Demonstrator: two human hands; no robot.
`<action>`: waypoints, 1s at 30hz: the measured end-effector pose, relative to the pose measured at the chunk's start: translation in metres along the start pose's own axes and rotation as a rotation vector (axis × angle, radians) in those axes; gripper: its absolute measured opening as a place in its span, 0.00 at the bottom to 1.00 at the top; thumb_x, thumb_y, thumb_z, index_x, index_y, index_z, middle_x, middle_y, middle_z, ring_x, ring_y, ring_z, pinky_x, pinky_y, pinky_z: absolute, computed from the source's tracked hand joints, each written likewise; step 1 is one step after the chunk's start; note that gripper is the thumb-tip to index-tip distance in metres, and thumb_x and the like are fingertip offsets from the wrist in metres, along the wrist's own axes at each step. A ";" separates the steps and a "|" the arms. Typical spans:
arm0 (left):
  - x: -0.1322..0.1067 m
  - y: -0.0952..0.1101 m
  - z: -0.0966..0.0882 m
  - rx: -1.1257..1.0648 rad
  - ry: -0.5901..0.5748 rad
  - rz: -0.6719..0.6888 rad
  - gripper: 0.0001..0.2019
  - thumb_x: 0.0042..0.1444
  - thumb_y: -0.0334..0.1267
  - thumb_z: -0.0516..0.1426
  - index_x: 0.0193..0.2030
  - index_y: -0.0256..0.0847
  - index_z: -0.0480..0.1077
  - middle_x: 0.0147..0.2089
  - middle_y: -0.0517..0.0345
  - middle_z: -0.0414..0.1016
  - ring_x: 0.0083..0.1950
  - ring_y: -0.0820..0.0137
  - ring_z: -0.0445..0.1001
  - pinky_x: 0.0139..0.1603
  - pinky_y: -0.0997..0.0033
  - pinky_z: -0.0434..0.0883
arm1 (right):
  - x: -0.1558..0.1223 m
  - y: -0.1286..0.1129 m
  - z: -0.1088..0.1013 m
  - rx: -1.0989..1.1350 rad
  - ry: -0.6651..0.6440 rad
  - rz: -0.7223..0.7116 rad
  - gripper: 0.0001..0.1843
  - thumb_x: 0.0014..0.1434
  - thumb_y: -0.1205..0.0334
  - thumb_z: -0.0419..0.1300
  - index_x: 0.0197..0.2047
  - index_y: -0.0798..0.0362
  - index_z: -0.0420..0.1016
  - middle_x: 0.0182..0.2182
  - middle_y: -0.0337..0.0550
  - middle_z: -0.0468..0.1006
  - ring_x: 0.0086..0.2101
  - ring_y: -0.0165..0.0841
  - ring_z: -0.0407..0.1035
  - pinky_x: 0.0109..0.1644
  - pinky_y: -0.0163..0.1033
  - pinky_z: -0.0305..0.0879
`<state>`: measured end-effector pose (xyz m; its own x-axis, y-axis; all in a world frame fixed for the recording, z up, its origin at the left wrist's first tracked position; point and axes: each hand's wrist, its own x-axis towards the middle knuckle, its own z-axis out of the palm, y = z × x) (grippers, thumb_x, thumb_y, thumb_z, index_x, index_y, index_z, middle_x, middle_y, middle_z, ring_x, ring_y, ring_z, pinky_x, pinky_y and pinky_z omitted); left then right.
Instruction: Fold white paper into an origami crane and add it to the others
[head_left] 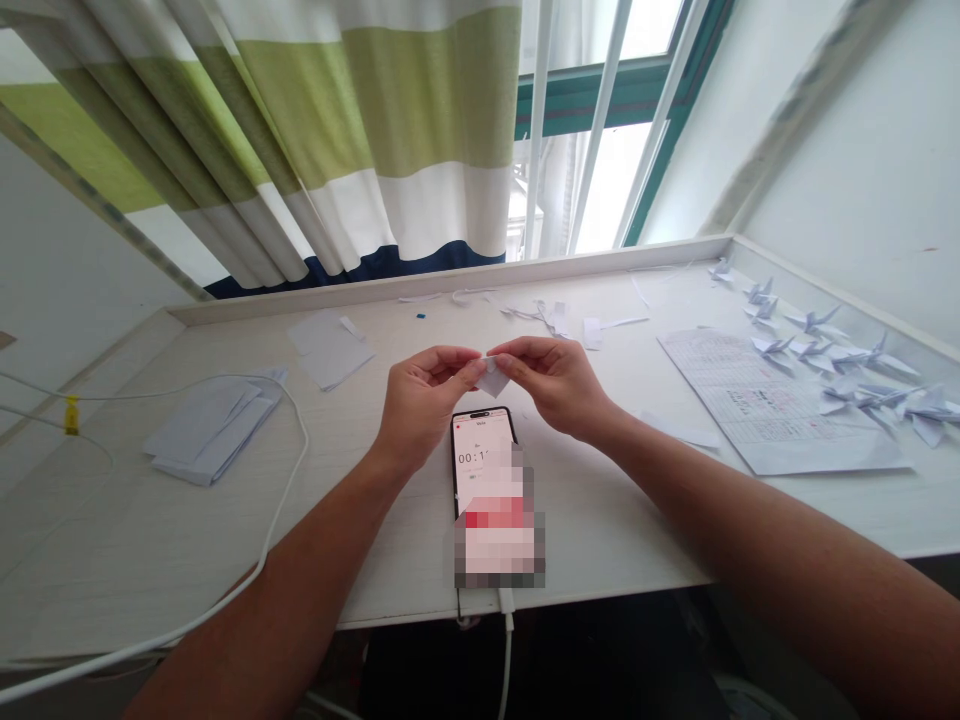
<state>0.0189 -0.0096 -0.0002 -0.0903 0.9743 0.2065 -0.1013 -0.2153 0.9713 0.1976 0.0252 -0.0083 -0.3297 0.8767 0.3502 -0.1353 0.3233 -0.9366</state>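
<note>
Between the fingertips of both hands is a small folded piece of white paper [493, 380], its lower corner pointing down. My left hand [427, 395] pinches its left side between thumb and index finger. On the right side, my right hand [551, 380] grips it the same way. The upper part of the paper is partly covered by the fingers. Just below the hands a phone [487, 480] lies on the white desk [375, 540], showing a running time display; its lower part is blurred out.
Several folded paper cranes [814, 350] stand at the right, some on a written grid sheet [720, 400]. Stacked paper [214, 425] and loose sheets [330, 345] lie left. Paper scraps [559, 318] are scattered at the back. A white cable [289, 490] crosses the left side, over my left forearm.
</note>
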 end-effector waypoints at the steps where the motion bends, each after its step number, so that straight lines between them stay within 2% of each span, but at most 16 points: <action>1: 0.000 0.000 0.000 0.010 -0.011 -0.012 0.13 0.50 0.43 0.74 0.39 0.39 0.83 0.38 0.53 0.85 0.38 0.67 0.82 0.44 0.65 0.81 | 0.000 0.000 0.000 -0.004 0.009 -0.006 0.14 0.60 0.48 0.73 0.40 0.50 0.87 0.36 0.43 0.86 0.38 0.35 0.78 0.44 0.43 0.76; 5: 0.000 0.001 -0.002 0.049 -0.032 -0.022 0.13 0.54 0.46 0.72 0.40 0.40 0.84 0.39 0.52 0.85 0.39 0.66 0.82 0.42 0.66 0.81 | 0.000 0.000 0.000 -0.008 0.034 -0.037 0.12 0.61 0.50 0.73 0.40 0.50 0.87 0.36 0.42 0.86 0.38 0.35 0.79 0.44 0.43 0.76; 14: 0.000 -0.004 -0.004 0.214 -0.049 0.114 0.10 0.58 0.46 0.69 0.37 0.41 0.83 0.35 0.55 0.84 0.35 0.68 0.79 0.39 0.69 0.77 | -0.001 -0.002 0.001 -0.009 -0.003 0.026 0.13 0.60 0.51 0.73 0.38 0.52 0.84 0.34 0.43 0.85 0.35 0.34 0.77 0.41 0.41 0.74; 21: 0.000 -0.009 -0.002 0.226 -0.053 0.102 0.11 0.59 0.46 0.68 0.35 0.40 0.81 0.34 0.55 0.82 0.34 0.69 0.78 0.37 0.70 0.75 | -0.002 -0.001 0.005 -0.113 0.024 0.029 0.12 0.63 0.53 0.68 0.36 0.53 0.80 0.31 0.42 0.82 0.32 0.32 0.73 0.37 0.40 0.70; 26: -0.001 -0.008 0.000 0.185 -0.052 0.104 0.10 0.59 0.45 0.68 0.37 0.40 0.81 0.35 0.56 0.83 0.34 0.69 0.79 0.38 0.70 0.77 | -0.002 0.000 0.004 -0.077 0.010 0.032 0.15 0.62 0.49 0.69 0.37 0.53 0.82 0.32 0.43 0.83 0.34 0.34 0.76 0.40 0.42 0.72; 30: -0.001 -0.009 -0.002 0.250 -0.045 0.170 0.09 0.61 0.45 0.68 0.39 0.41 0.81 0.38 0.55 0.84 0.38 0.68 0.80 0.42 0.68 0.77 | -0.003 0.000 0.003 -0.108 0.001 -0.026 0.15 0.63 0.48 0.70 0.38 0.52 0.82 0.33 0.42 0.83 0.35 0.34 0.76 0.41 0.43 0.72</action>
<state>0.0179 -0.0092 -0.0090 -0.0405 0.9288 0.3684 0.1591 -0.3580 0.9200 0.1961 0.0218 -0.0090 -0.3260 0.8680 0.3747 -0.0420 0.3827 -0.9229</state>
